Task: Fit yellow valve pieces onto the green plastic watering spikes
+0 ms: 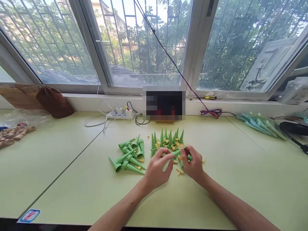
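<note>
Both my hands meet over the middle of a pale green table point(72, 179). My left hand point(157, 168) and my right hand point(192, 163) are closed together on one green cone-shaped spike point(178, 152), held lying sideways between them. Just behind the hands stand several green spikes upright point(168, 138), mixed with small yellow pieces point(179, 171). To the left lies a loose pile of green spikes on their sides point(130, 155).
A white power strip point(120, 114) with cables sits by the window sill, next to a dark blurred device point(164, 105). A brown pouch point(55, 102) and wooden pieces in a bag point(14, 131) lie far left. Teal wrapped spikes point(261, 123) lie far right.
</note>
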Motion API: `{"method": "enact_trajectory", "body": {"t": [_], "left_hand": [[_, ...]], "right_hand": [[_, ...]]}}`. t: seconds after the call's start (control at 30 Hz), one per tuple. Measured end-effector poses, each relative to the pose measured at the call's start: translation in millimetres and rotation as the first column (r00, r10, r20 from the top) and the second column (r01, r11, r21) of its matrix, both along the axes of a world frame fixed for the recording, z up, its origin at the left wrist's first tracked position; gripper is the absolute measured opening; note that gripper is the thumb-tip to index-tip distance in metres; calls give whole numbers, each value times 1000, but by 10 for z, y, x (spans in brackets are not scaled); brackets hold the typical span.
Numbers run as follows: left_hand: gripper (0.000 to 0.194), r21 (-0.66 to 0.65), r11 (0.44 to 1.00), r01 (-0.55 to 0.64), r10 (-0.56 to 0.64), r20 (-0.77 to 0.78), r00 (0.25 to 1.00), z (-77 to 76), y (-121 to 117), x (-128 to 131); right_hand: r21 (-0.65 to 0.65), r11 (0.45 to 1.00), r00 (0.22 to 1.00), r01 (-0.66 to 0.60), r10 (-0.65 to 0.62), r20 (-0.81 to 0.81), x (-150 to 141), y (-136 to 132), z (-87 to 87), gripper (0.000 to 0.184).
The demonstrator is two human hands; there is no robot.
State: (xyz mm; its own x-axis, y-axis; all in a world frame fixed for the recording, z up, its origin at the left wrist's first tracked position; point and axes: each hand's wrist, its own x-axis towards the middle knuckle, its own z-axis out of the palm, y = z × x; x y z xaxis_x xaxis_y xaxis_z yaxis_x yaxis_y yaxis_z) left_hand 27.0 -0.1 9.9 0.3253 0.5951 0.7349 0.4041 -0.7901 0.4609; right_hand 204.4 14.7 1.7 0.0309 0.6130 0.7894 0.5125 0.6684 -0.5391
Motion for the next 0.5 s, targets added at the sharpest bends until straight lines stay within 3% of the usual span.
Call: {"method": "enact_trajectory", "body": {"t": [0.13,0.27,0.5], "left_hand": [[14,-78,997,25,-35,-121,992,11,-22,3],[25,-89,994,67,-93,-328,940,3,-76,45],[23,-111,991,78,-116,-388,914,-44,-104,76]], "right_hand": [[53,993,995,104,-103,-13,57,48,39,13],[141,971,981,193,-193,-11,159,112,177,12],[156,954,962,256,-268,59,174,307,514,20]]}}
